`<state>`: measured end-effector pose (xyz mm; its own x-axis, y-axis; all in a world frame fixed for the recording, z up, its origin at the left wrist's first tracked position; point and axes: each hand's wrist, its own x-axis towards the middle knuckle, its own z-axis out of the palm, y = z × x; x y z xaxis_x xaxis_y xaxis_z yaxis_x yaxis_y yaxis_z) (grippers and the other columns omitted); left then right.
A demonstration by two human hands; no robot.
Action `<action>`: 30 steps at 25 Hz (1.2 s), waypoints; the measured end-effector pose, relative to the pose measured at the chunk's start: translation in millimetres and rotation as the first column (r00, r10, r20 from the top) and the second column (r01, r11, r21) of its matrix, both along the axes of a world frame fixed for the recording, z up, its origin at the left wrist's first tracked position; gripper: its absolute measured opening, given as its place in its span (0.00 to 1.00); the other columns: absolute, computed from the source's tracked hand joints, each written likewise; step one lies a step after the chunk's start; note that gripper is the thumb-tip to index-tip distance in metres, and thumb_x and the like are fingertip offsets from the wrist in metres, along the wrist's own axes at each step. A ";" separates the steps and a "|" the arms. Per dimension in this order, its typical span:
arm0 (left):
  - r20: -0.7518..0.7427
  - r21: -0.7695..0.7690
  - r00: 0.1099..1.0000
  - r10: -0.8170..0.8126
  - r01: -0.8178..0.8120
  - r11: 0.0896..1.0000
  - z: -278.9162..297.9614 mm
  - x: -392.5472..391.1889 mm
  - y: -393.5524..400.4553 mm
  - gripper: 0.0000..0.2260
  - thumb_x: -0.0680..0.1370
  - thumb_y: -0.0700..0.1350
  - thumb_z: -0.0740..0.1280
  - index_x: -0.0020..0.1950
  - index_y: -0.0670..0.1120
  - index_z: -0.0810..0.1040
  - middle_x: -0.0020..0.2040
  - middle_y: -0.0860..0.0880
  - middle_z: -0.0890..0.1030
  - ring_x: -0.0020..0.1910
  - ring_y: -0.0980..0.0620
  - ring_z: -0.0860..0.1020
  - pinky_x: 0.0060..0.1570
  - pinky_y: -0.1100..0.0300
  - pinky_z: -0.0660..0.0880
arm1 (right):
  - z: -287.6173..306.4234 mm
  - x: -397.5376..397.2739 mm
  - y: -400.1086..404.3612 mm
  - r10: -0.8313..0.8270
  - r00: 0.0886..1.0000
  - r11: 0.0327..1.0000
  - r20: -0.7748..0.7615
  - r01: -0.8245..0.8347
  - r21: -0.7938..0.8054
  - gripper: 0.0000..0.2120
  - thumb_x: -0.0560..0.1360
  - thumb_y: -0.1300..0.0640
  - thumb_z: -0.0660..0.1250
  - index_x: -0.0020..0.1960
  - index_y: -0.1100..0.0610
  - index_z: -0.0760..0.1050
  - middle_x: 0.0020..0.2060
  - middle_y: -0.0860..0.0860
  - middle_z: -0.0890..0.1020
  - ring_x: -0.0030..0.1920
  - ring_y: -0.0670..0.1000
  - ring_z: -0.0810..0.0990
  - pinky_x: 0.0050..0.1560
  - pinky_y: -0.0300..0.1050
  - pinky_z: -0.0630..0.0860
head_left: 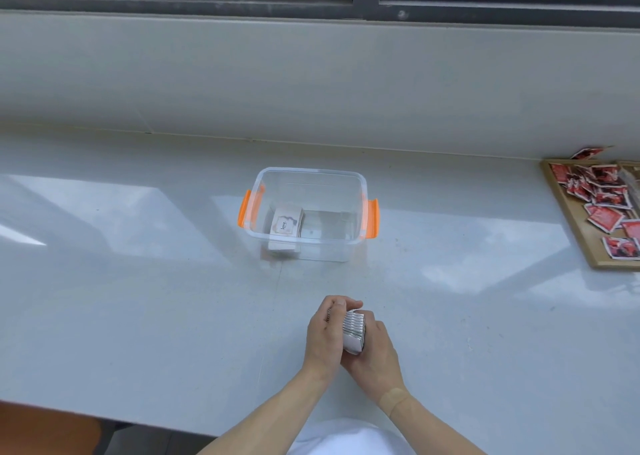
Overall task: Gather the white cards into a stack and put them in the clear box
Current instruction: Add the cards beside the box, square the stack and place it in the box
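Observation:
A stack of white cards (354, 331) stands on edge between both hands, just above the counter near its front. My left hand (323, 337) presses the stack's left side and curls over its top. My right hand (375, 350) holds the right side. The clear box (308, 174) with orange latches sits open on the counter, well beyond the hands. Inside it, at the left end, lies another stack of white cards (285, 226) whose top card reads "love".
A wooden tray (568, 219) with several red cards lies at the far right edge of the counter. A grey wall and window frame run along the back. The counter's front edge (138, 420) is close to my body.

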<state>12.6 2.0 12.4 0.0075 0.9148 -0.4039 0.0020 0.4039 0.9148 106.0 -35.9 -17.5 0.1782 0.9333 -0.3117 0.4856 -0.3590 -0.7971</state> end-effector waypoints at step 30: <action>-0.904 -0.124 0.085 -0.420 0.885 0.448 -24.9 -112.8 36.7 0.18 0.71 0.43 0.62 0.60 0.48 0.67 0.56 0.47 0.71 0.53 0.43 0.72 0.49 0.52 0.68 | 9.0 -22.3 22.9 0.464 0.615 0.858 0.638 -0.490 -0.153 0.19 0.66 0.47 0.62 0.57 0.47 0.70 0.47 0.45 0.75 0.48 0.53 0.73 0.43 0.47 0.69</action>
